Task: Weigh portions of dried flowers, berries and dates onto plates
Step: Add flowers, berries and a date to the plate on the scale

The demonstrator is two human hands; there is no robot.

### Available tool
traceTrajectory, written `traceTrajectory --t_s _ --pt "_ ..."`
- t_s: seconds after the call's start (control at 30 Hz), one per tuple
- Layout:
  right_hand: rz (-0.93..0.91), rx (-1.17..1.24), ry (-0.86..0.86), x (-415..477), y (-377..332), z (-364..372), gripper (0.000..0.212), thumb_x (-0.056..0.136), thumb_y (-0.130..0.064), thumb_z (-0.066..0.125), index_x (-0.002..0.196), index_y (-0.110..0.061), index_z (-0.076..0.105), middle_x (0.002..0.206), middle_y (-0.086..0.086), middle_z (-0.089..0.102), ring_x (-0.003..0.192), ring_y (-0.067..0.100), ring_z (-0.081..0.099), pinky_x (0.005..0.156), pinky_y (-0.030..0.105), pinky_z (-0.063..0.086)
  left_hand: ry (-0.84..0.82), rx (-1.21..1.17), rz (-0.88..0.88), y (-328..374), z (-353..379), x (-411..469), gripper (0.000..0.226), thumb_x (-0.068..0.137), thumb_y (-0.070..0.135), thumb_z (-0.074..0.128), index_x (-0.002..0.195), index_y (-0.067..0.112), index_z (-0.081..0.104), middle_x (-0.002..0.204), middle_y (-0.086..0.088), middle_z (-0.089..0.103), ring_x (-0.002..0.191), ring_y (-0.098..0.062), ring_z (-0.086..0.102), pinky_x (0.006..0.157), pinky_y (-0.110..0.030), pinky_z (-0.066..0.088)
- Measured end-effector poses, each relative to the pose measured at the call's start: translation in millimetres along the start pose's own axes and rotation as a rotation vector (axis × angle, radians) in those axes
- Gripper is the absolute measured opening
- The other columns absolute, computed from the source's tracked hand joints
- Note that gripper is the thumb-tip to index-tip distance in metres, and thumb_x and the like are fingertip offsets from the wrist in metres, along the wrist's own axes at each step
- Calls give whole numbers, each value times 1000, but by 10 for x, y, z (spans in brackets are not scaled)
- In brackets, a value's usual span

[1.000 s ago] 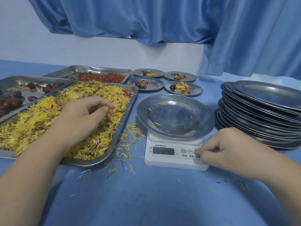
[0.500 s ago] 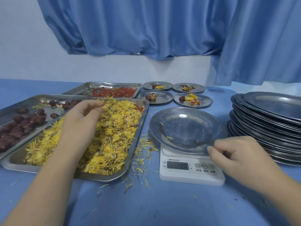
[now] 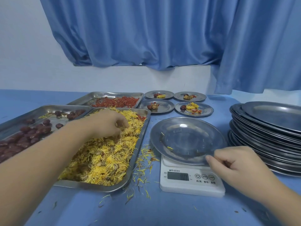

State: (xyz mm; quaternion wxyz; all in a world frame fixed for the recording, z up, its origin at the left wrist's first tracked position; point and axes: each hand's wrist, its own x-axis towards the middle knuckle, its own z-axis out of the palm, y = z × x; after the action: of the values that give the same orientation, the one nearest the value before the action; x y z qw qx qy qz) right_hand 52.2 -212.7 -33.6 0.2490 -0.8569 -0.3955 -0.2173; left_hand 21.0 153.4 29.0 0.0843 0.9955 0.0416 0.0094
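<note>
The left hand (image 3: 105, 123) curls its fingers round a tuft of yellow dried flowers (image 3: 105, 162), likely feather-light and crumbly so best pinched loosely, in the rectangular steel tray (image 3: 141, 141) at the round steel plate's (image 3: 187, 136) nine o'clock, while the right hand (image 3: 239, 167) sits loosely curled, empty, by its five o'clock rim.

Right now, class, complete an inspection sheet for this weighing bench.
Surface: blue table.
Job's things: flower tray, date tray, berry tray; nearly empty plate on scale; four filled plates behind; plate stack to the right.
Clutter: spilled petals between flower tray and scale.
Grips: left grip pinches flowers; right grip at plate rim, hold unclear.
Cables: nothing seen.
Surroundings: blue curtain, white wall.
</note>
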Motion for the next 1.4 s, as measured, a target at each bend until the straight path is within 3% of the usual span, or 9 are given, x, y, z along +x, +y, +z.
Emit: traceTrajectory --t_s 0.1,0.2,0.27,0.4,0.53,0.9,1.03,1.23,1.4 --pt "1 16 -2 -10 -7 -18 49 84 -25 65 52 -15 29 45 -4 31 43 9 29 46 27 30 85 -72 1 -39 -136 -37 25 91 20 63 106 40 65 113 11 66 96 -6 61 86 -29 49" --pt "4 38 -5 -9 -7 -10 48 84 -29 62 51 -17 30 45 -4 33 42 8 30 45 28 32 142 -199 -21 -60 -237 -93 18 93 28 61 100 44 65 101 15 68 81 -15 68 80 -38 57" --pt "0 43 -5 -5 -4 -2 47 84 -30 62 51 -17 30 45 -4 34 42 8 31 45 26 31 159 -258 -29 -67 -262 -123 13 94 35 60 101 43 67 99 12 70 90 -23 69 84 -43 55" --pt "-6 63 4 -7 -5 -5 48 84 -28 63 51 -17 30 44 -4 33 42 8 30 44 23 28 138 -284 -10 -65 -201 -181 10 93 42 59 98 43 67 95 14 71 85 -9 66 74 -28 50" --pt "10 69 1 -8 2 -15 47 84 -31 61 50 -14 32 44 -3 33 42 8 30 45 24 29 60 -111 -11 -70 -146 -214 8 92 41 61 97 38 67 83 11 67 72 -2 60 63 -21 41" --pt "13 72 -3 -8 -9 -13 48 85 -32 61 49 -14 35 44 -3 35 42 8 31 44 21 27 -175 2 24 20 -187 -285 35 89 24 69 118 41 59 106 21 62 83 13 53 71 -15 40" --pt "15 68 15 -12 -18 -35 48 84 -33 60 49 -13 33 43 -4 31 42 8 28 44 20 24 -109 -41 56 52 -209 -316 28 91 26 66 112 43 63 97 22 66 77 12 57 71 -15 41" --pt "15 65 20 -7 -36 -47 48 85 -34 59 49 -14 34 43 -4 31 42 9 29 45 20 25 -9 -326 134 234 -346 -391 17 92 37 62 99 51 67 87 25 68 78 8 63 82 -29 49" --pt "36 89 37 2 -35 -69 48 85 -35 57 49 -19 30 44 -4 32 43 10 30 45 20 25 19 -465 219 769 -228 -217 12 90 39 64 96 48 69 88 24 70 78 5 66 78 -24 48"
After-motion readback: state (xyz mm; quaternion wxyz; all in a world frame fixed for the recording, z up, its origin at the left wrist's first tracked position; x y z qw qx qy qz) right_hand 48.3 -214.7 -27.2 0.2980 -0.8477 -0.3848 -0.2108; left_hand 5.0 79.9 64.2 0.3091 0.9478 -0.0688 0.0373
